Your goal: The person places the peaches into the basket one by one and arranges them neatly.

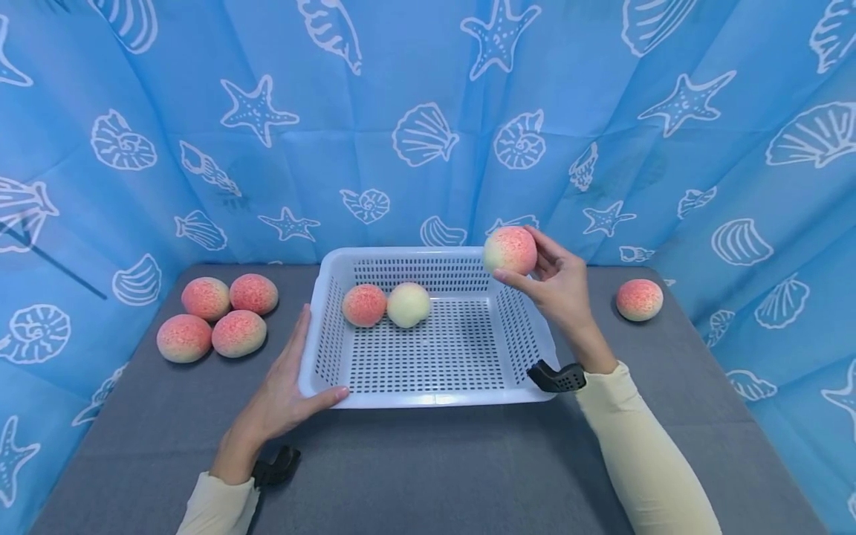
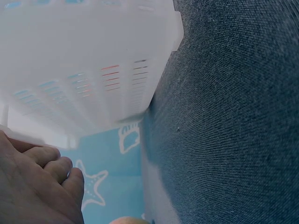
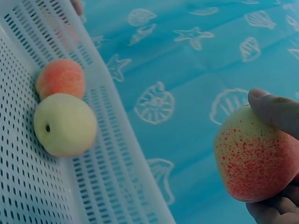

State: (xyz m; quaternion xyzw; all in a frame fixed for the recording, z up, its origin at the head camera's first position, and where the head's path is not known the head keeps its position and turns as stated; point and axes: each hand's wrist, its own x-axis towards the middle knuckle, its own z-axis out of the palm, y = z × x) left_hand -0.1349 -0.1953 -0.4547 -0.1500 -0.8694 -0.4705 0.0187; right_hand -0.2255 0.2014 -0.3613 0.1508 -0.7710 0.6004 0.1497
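Observation:
My right hand (image 1: 558, 286) pinches a red and pale yellow peach (image 1: 510, 250) between thumb and fingers, raised over the right back corner of the white plastic basket (image 1: 435, 399). In the right wrist view, this peach (image 3: 257, 156) shows red speckles, with the thumb on top and fingers beneath. Two peaches sit inside the basket towards its left: a reddish one (image 1: 364, 305) and, touching it, a pale yellow one (image 1: 409, 305). My left hand (image 1: 284, 394) rests against the basket's front left corner, fingers extended along the outer side and thumb across the front rim.
Several peaches (image 1: 239, 334) lie clustered on the grey cloth-covered table (image 1: 428, 468), left of the basket. A single peach (image 1: 639, 300) lies to its right. A blue curtain (image 1: 414, 74) with white shells and starfish hangs behind and at both sides.

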